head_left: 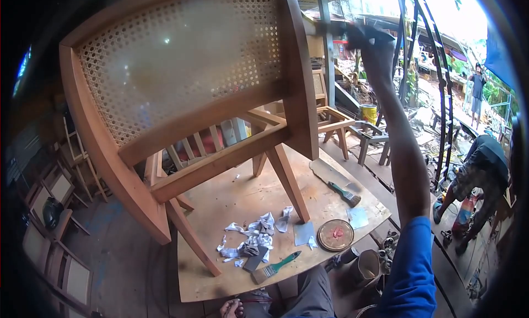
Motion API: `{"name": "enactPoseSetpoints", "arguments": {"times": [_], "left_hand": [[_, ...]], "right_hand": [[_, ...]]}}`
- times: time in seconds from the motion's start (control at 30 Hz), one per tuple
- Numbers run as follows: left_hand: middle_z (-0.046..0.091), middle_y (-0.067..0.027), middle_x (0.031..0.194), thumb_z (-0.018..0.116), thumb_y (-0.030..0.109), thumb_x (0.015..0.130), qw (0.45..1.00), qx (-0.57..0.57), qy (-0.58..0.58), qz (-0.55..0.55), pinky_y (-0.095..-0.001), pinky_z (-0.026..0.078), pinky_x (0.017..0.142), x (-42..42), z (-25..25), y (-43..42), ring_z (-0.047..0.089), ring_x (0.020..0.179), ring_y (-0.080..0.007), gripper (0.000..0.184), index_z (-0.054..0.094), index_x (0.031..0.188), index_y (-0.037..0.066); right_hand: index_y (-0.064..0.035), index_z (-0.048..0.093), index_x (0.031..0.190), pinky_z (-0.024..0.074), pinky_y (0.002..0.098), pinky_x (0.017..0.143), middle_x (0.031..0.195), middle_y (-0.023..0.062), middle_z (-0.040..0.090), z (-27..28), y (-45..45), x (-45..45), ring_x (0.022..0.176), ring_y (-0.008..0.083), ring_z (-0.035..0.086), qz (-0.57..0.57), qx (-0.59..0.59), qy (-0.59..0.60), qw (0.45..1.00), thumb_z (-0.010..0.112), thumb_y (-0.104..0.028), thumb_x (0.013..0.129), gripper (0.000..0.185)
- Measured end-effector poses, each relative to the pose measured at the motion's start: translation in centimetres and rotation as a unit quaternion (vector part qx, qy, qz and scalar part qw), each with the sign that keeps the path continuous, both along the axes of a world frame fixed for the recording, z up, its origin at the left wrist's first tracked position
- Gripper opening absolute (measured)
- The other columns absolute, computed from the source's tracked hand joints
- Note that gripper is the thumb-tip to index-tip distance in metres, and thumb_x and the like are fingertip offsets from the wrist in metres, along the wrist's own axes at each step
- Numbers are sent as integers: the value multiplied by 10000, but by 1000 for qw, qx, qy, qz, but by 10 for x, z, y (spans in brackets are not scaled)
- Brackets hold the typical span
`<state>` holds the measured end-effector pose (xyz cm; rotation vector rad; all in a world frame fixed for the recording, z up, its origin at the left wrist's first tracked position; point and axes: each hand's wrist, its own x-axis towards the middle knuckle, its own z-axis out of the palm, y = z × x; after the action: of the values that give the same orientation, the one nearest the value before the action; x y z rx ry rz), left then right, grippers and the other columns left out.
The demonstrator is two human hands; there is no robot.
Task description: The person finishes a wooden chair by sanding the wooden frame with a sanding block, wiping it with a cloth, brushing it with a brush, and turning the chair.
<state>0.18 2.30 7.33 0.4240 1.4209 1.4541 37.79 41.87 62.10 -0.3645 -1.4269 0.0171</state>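
Note:
A wooden chair with a woven cane back stands on the worktable. My right hand is raised at the upper right, beside the chair's back post. It is closed around a dark tool, too blurred for me to tell its kind. Low at the bottom edge, my left hand is closed near my lap, by a thin dark-red stick-like thing. Below the chair seat lie a green-handled paintbrush and crumpled white rags.
Another paintbrush, a round lid and sandpaper-like squares lie on the table. A bucket stands below its right edge. Chair frames and a yellow can are behind. One person bends at right; another stands farther off.

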Motion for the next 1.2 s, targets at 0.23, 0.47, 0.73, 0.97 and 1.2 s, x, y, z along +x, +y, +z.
{"name": "enactPoseSetpoints", "arguments": {"times": [0.23, 0.47, 0.73, 0.97, 1.2], "left_hand": [[646, 12, 870, 649, 208, 972, 1000, -15, 5, 3, -212, 469, 602, -8, -10, 13, 590, 726, -72, 143, 676, 1047, 89], [645, 3, 867, 659, 207, 964, 999, -31, -25, 29, -220, 479, 605, -7, -24, 4, 589, 711, -88, 178, 668, 1079, 71], [696, -30, 886, 665, 219, 956, 999, -4, -17, 38, -233, 529, 608, -12, -36, 9, 654, 716, -99, 169, 661, 1058, 85], [693, -35, 880, 663, 190, 954, 1000, 1, -25, 6, -230, 523, 600, 12, -50, 14, 651, 711, -100, 158, 674, 1047, 63], [688, -19, 871, 662, 190, 954, 1000, -3, -17, -2, -220, 510, 589, 10, -43, 8, 648, 721, -83, 146, 671, 1045, 76]], "right_hand": [[-72, 720, 1146, 533, 290, 774, 1009, 81, 735, -83, -2, 11, 878, 145, 682, -153, 51, -284, 945, 676, -154, 889, 273], [-83, 746, 929, 540, 344, 708, 836, 56, 706, -186, -46, 39, 760, 184, 676, -87, -185, -538, 818, 742, -133, 848, 95], [4, 641, 919, 543, 429, 603, 791, 185, 673, -73, -81, -49, 710, 344, 683, -230, -1, -533, 814, 565, -86, 901, 119], [-67, 685, 851, 536, 411, 611, 746, 174, 665, 38, -55, -115, 689, 322, 678, -327, 201, -436, 814, 603, -110, 870, 95], [-43, 685, 978, 476, 409, 520, 1022, 140, 636, -197, -81, -64, 678, 258, 601, -100, 66, -653, 748, 587, -93, 894, 139]]}}
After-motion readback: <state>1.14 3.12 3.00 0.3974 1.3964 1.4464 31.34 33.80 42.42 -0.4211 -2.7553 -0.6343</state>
